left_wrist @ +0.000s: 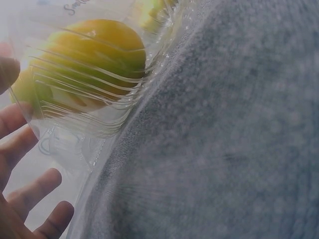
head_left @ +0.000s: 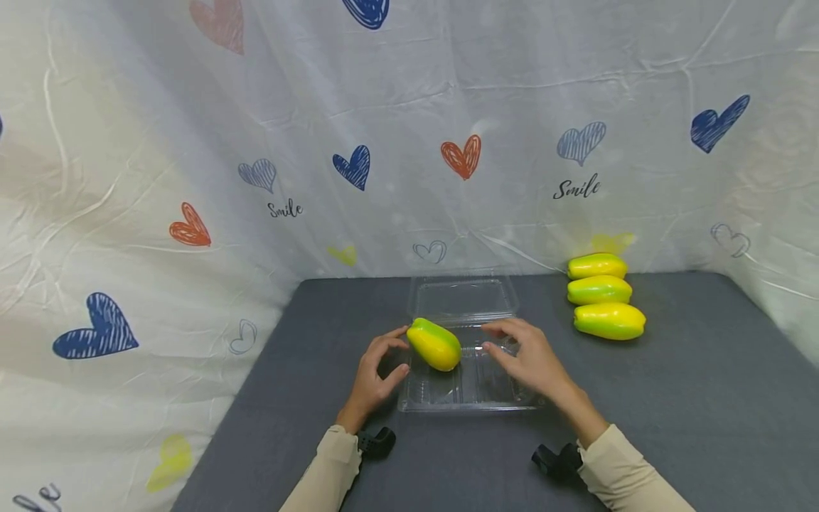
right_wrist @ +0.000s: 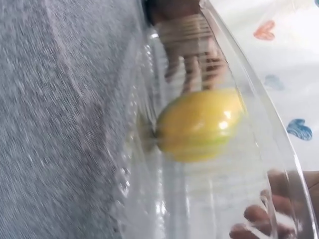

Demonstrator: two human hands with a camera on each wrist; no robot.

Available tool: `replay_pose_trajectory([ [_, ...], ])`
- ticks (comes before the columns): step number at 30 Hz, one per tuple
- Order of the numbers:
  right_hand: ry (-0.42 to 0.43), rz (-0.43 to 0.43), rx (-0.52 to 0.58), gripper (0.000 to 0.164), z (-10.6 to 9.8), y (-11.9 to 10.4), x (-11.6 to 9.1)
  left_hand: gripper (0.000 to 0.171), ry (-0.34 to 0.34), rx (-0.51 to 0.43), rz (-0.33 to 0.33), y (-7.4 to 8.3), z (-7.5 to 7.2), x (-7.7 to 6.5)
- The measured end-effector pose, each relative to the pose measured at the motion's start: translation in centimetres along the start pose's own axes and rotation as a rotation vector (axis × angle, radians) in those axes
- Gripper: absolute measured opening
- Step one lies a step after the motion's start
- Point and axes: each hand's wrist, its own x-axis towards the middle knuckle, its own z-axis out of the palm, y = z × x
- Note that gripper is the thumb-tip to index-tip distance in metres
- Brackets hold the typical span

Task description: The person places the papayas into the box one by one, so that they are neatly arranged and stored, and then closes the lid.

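Observation:
A yellow-green papaya lies in the left part of a clear plastic clamshell container, whose lid is laid back toward the curtain. At the container's left side is my left hand, thumb and fingers spread apart, fingertips close to the fruit's stem end. Whether they touch it I cannot tell. My right hand hovers over the container's right side, fingers loosely bent and holding nothing. Through the clear wall, the right wrist view shows the papaya between both hands.
Three more papayas lie in a row at the back right of the grey cloth-covered table. Behind the table hangs a white curtain printed with hearts. A dark wrist camera sits on the left wrist, another on the right.

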Motion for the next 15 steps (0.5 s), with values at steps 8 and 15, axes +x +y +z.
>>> replay_pose_trajectory([
  [8, 0.011, 0.017, -0.018, 0.028, -1.2, 0.7, 0.3, 0.034, -0.007, 0.005, -0.003, 0.1, -0.1, 0.0],
  [15, 0.021, 0.054, -0.037, 0.027, -1.8, 1.0, 0.3, 0.034, -0.007, 0.008, -0.003, 0.2, 0.0, -0.1],
])
